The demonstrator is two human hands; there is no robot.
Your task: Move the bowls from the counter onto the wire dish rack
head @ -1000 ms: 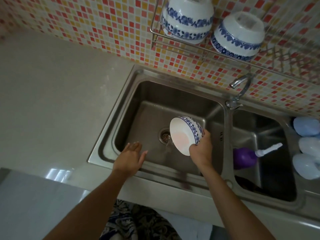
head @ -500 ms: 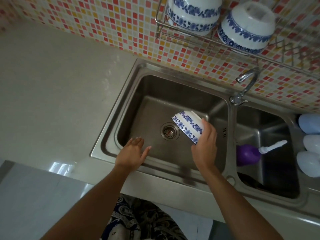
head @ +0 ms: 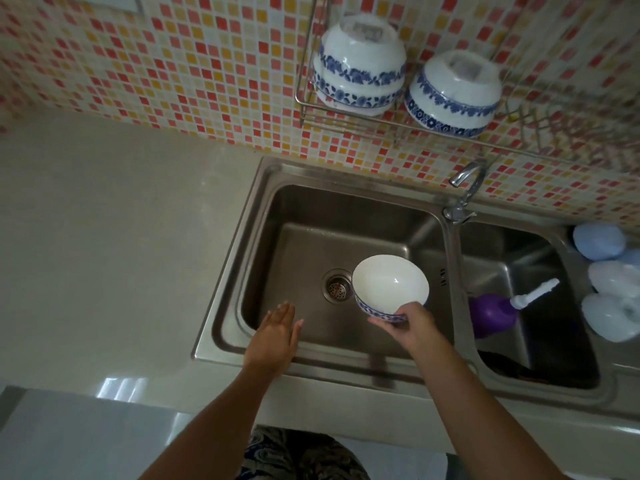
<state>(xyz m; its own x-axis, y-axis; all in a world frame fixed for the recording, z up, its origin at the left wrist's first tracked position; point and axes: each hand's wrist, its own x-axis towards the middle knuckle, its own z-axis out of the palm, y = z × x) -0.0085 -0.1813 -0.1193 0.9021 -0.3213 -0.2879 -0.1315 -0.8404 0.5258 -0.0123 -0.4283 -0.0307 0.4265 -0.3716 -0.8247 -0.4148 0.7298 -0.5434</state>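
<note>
Turned upright now, bowl (head: 390,285) gripped by right hand (head: 408,325) above sink (head: 221,320); left hand (head: 275,336) spread.

A white porcelain bowl with a blue floral band (head: 389,285) sits mouth-up in the right hand (head: 412,327) over the left basin of the steel double sink (head: 346,209), just right of the round metal drain strainer (head: 337,289). The left hand (head: 273,336) lies flat across that basin's near rim. On the wire dish rack (head: 346,112) on the wall behind the sink, two stacked upturned bowls (head: 360,71) stand left of a single upturned bowl (head: 453,95). The bare desk (head: 121,237) spreads left of the sink.
</note>
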